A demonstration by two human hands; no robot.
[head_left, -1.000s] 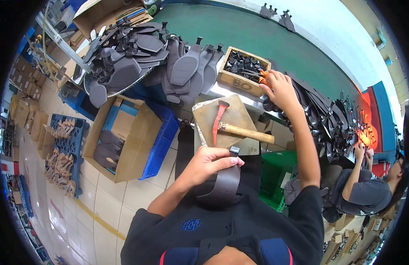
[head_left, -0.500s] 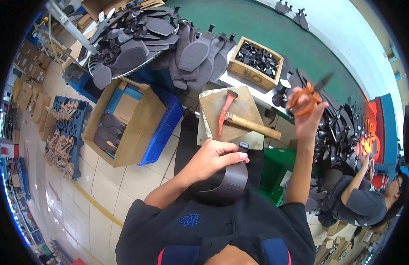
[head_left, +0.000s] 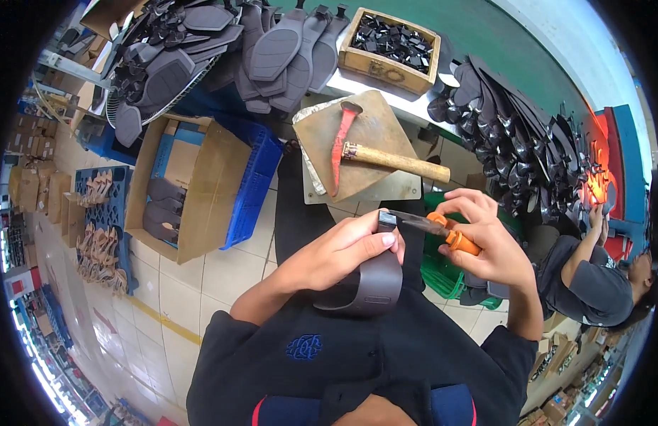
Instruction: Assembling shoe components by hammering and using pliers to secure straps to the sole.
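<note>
My left hand [head_left: 336, 252] grips a dark brown shoe sole [head_left: 380, 287], bent in a curve, with its small black heel end [head_left: 387, 223] pointing up. In my right hand [head_left: 499, 241] is a pair of scissors [head_left: 465, 243] with orange handles. The scissors' blades reach left to the heel end, close by my left fingertips; whether they touch it I cannot tell. Beyond my hands lies a hammer [head_left: 396, 160] with a red head and wooden handle, on a worn square board [head_left: 377, 117].
A wooden box [head_left: 389, 75] of small black pieces stands at the back. Dark soles [head_left: 276, 53] are piled left of it, more heeled soles [head_left: 499, 106] at right. A cardboard box [head_left: 219, 181] sits in a blue crate [head_left: 254, 188]. At far right a person [head_left: 591, 270] works by an orange glow.
My right hand has brought the scissors down and left from the raised position at right to the sole's heel end. My left hand still holds the sole. The whole view has shifted slightly.
</note>
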